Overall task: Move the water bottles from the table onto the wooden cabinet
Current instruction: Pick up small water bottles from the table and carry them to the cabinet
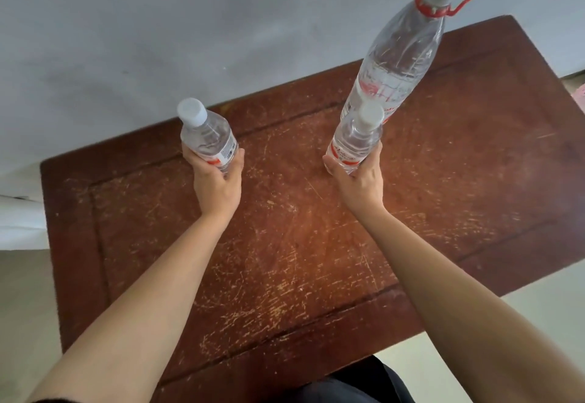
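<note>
A scratched reddish-brown wooden cabinet top (285, 244) fills the middle of the view. My left hand (218, 181) grips a small clear water bottle (207, 135) with a white cap, over the cabinet's far left part. My right hand (357, 181) grips a second small bottle (356, 141) of the same kind, further right. Directly behind that one stands a large clear water bottle (399, 64) with a white cap and a red carry handle, upright near the cabinet's far edge. Whether the small bottles' bases touch the wood is hidden by my hands.
A grey wall (158, 38) runs right behind the cabinet. Something white (19, 222) sits past the cabinet's left edge. Pale floor (506, 323) shows to the right and near side. My dark clothing (357, 383) is at the bottom.
</note>
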